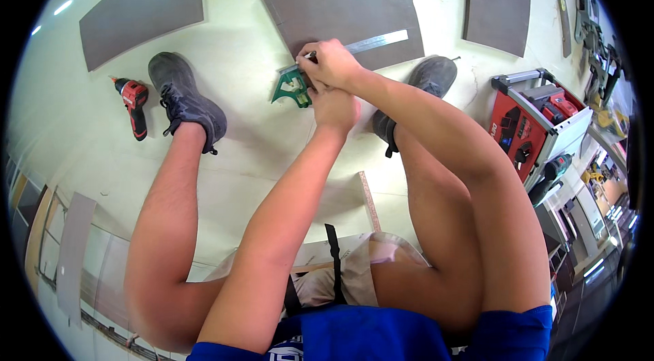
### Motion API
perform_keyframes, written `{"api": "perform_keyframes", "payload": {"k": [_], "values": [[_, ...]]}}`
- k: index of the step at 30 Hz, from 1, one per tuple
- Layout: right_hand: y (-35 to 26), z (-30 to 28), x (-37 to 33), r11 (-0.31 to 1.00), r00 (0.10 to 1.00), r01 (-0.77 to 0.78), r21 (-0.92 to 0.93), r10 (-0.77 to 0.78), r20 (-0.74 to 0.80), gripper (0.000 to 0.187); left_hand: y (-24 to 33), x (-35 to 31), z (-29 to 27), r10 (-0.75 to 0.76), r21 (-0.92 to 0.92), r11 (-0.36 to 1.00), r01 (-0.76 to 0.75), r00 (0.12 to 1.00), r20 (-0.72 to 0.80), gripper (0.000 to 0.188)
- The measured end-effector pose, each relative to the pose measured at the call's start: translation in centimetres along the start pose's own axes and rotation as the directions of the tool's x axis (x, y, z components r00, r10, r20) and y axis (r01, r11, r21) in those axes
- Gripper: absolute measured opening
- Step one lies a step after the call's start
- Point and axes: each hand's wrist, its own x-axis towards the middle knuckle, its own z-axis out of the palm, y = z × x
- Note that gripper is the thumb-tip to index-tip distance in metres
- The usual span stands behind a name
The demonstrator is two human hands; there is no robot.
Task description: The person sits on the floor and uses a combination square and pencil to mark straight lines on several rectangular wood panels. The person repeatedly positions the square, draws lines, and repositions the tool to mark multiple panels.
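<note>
A combination square with a green head [293,88] lies against the near edge of a brown board [340,3], its steel blade [379,41] stretched across the board to the right. My left hand [332,107] is closed at the green head; its fingertips are partly hidden beneath my other hand. Crossing over it, my right hand [330,63] has its fingers bent round a small dark pen-like thing [311,56] near the board's near left corner. What that thing is exactly stays mostly covered by the fingers.
A red and black cordless drill [133,103] lies left of my left shoe [182,92]. More brown boards rest at the far left [146,10] and far right [497,3]. A red toolbox [521,126] stands on the right. A narrow strip [368,199] lies between my legs.
</note>
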Motion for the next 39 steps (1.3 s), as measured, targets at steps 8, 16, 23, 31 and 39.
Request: {"api": "perform_keyframes", "payload": {"k": [8, 16, 23, 31, 39], "values": [[4.6, -7.3, -1.6, 0.978, 0.997, -0.043, -0.206, 0.030, -0.066, 0.025, 1.3, 0.9, -4.1, -0.034, 0.106, 0.994, 0.013, 0.979, 0.200, 0.050], [20.6, -35.2, -17.7, 0.746, 0.779, -0.531, -0.402, 0.243, -0.578, 0.025, 0.8, 1.0, -3.9, -0.054, 0.120, 0.992, 0.029, 0.975, 0.214, 0.045], [15.1, -25.0, -22.5, 0.912, 0.666, -0.234, 0.337, 0.403, -0.628, 0.038, 0.8, 0.5, -3.7, -0.021, 0.127, 0.992, -0.001, 0.985, 0.171, 0.045], [11.8, -9.9, -14.7, 0.996, 0.897, 0.086, -0.003, -0.079, -0.435, 0.035, 0.1, 0.4, -2.0, 0.111, 0.211, 0.968, -0.137, 0.986, 0.127, 0.037], [10.7, -7.8, -12.8, 0.898, 0.952, -0.030, -0.438, -0.109, -0.288, 0.037, -0.5, 0.9, -3.7, 0.168, 0.164, 0.967, -0.195, 0.972, 0.161, 0.034]]}}
